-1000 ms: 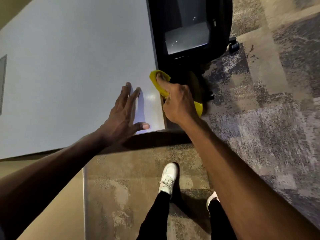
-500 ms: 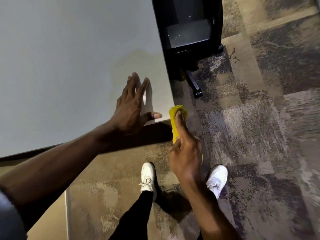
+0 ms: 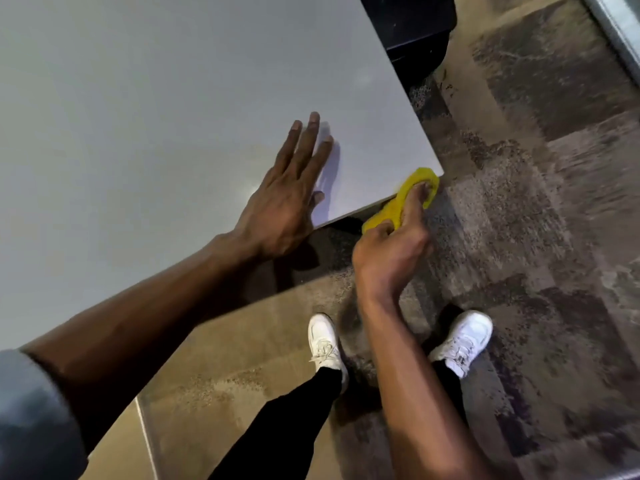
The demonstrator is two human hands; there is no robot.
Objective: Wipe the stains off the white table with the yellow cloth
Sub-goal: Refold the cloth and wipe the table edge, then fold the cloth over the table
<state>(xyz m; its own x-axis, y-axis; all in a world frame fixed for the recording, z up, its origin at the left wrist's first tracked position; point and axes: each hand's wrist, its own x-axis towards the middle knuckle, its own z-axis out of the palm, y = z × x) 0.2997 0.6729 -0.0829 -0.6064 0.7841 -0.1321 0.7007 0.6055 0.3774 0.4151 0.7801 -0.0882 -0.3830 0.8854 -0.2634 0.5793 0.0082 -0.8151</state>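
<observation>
The white table (image 3: 156, 98) fills the upper left, its near right corner pointing toward me. My left hand (image 3: 287, 192) lies flat on the tabletop close to that corner, fingers spread, holding nothing. My right hand (image 3: 391, 247) grips the yellow cloth (image 3: 401, 199) and presses it with the index finger against the table's corner and front edge. Part of the cloth hangs below the edge. No stains are clearly visible on the surface from here.
A black office chair (image 3: 415, 29) stands at the table's right side, at the top of the view. Patterned grey and tan carpet (image 3: 536, 220) covers the floor. My two white shoes (image 3: 325, 341) stand just in front of the table corner.
My right hand has carried the cloth from the table's right edge down to the near corner and now presses it there. The left hand has stayed flat on the table.
</observation>
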